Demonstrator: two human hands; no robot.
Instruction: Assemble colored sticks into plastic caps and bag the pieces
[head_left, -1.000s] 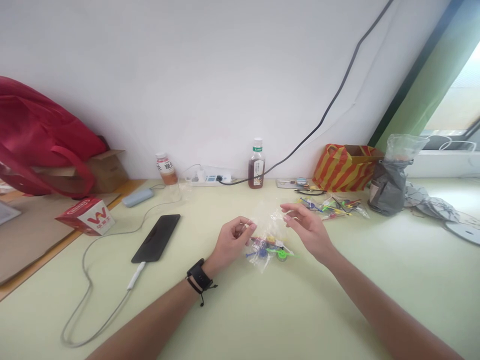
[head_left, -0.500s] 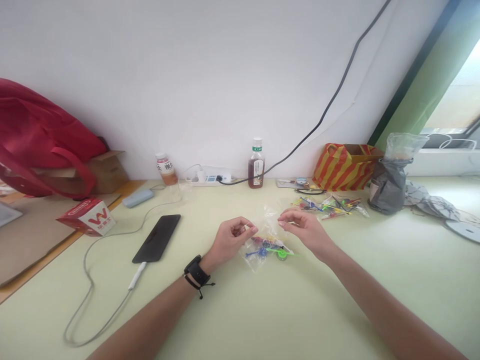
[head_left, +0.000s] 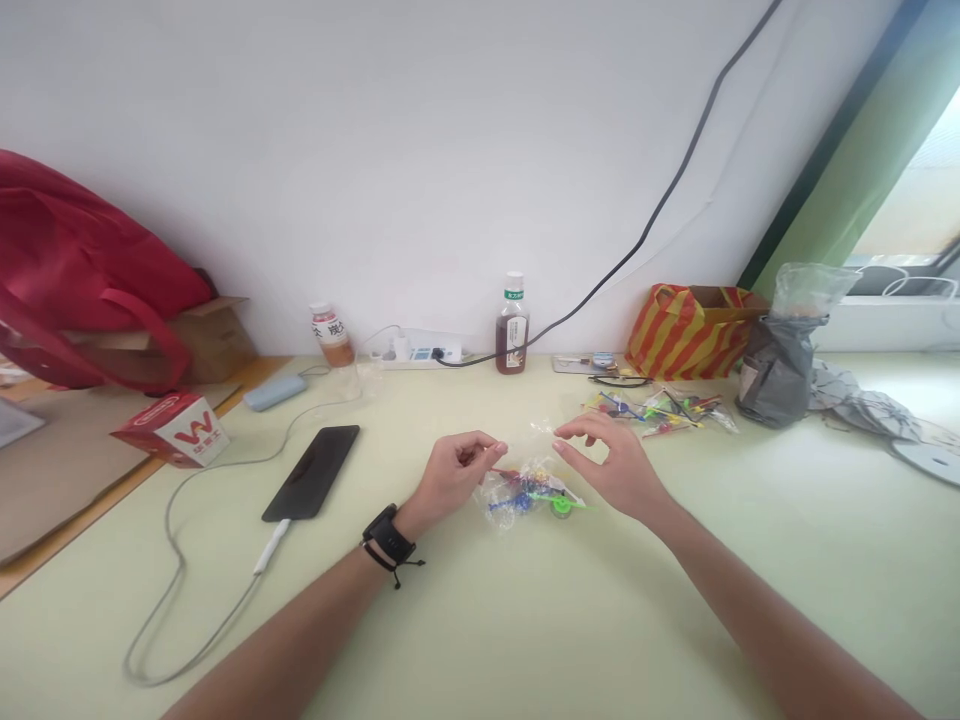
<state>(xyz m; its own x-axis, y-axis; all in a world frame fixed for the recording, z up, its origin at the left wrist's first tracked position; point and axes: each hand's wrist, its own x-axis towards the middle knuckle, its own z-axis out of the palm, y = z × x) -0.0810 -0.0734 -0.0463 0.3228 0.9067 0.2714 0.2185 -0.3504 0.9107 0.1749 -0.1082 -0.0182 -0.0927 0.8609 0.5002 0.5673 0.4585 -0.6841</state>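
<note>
A clear plastic bag (head_left: 501,505) with small colourful plastic parts in it, among them blue, red, white and green pieces, lies on the table between my hands. My left hand (head_left: 459,468), with a black watch at the wrist, pinches the bag's left upper edge between thumb and finger. On the other side, my right hand (head_left: 604,460) hovers by the bag's upper right, thumb and forefinger apart with nothing visible between them. One green round piece (head_left: 561,507) shows at the bag's right side; whether it is inside the plastic I cannot tell.
More bagged colourful parts (head_left: 660,410) lie behind my right hand. A dark drink bottle (head_left: 513,330), a power strip (head_left: 427,358) and a striped bag (head_left: 694,335) stand along the wall. To the left are a charging phone (head_left: 311,475), a red-and-white box (head_left: 171,430) and a red bag (head_left: 90,260).
The upper part of the bag has sunk lower and crumpled between my hands. My right thumb and forefinger have spread apart. My left hand has shifted slightly left.
</note>
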